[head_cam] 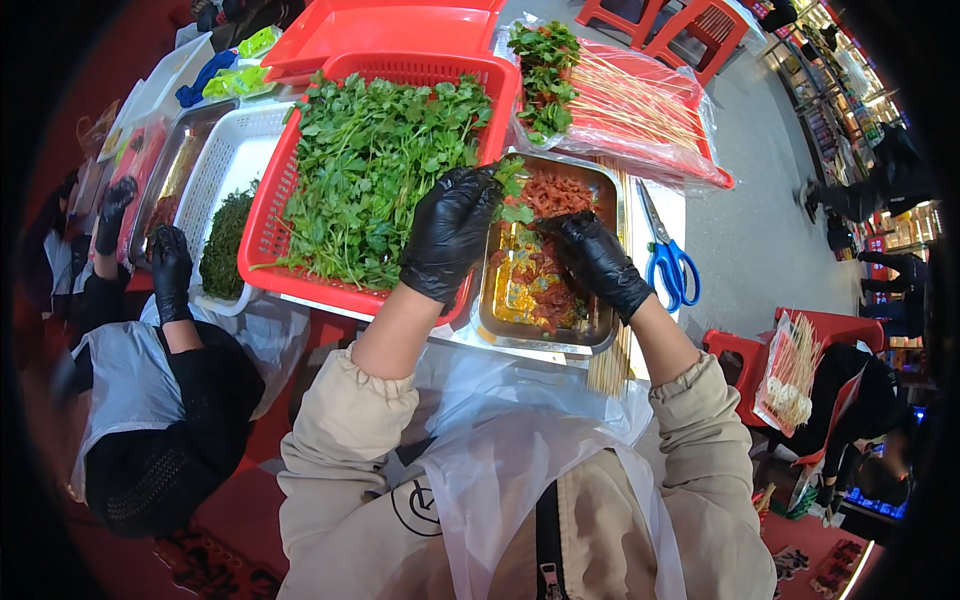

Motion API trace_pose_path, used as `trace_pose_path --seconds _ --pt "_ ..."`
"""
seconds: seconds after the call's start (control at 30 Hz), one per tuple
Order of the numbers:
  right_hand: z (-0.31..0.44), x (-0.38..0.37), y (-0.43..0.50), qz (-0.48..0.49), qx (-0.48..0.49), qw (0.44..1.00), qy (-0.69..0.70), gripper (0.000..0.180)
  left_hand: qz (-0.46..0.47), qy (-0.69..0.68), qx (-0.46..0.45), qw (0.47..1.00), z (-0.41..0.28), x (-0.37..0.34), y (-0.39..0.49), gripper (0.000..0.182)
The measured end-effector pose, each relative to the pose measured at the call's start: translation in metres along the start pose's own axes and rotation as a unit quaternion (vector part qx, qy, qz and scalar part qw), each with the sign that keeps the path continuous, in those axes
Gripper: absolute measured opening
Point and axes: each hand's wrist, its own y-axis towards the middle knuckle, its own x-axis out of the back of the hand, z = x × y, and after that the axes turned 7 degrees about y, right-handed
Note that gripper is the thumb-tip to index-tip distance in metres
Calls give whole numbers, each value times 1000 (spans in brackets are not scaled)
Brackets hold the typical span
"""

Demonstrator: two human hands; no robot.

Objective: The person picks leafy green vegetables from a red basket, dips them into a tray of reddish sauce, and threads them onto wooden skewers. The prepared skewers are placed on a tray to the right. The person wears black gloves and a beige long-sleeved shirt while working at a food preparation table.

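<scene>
Both my hands wear black gloves. My left hand (pixel 454 229) grips a small bunch of cilantro (pixel 512 187) above the left rim of a steel tray (pixel 600 341). Over the tray's right part is my right hand (pixel 596 255), its fingers bent down at the marinated meat strips (pixel 551 292); whether they hold a piece is hidden. More chopped red meat (pixel 559 193) lies at the tray's far end, and yellow oil shows on its bottom. A red plastic basket (pixel 262 225) heaped with cilantro stands to the left. Bamboo skewers (pixel 611 367) lie along and under the tray's right side.
Blue-handled scissors (pixel 673 274) lie right of the tray. Beyond it, a plastic-wrapped red tray (pixel 712 161) holds skewers loaded with greens. Left of the basket is a white perforated basket (pixel 206 161) with dark greens. A co-worker's gloved hands (pixel 171 270) work at the left. Red stools stand at the right.
</scene>
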Motion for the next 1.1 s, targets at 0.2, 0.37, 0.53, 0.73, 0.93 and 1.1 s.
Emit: trace_pose_path --seconds 0.2,0.37,0.53,0.73,0.93,1.1 --pt "-1 -2 9 45 3 999 -26 18 -42 -36 -17 998 9 -8 -2 18" --pt "9 7 7 33 -154 955 249 15 -30 -28 -5 999 7 -6 -1 18" --pt "14 14 3 -35 -247 822 512 14 -11 -28 19 999 9 -6 -2 18" --pt "46 35 4 -106 -271 777 558 24 -23 -46 15 999 5 -12 -1 17" --pt "79 28 10 -183 -183 762 594 24 11 -55 22 998 -11 -15 -2 20" --pt "95 26 31 -182 -116 798 563 25 43 -136 33 989 3 -16 -6 15"
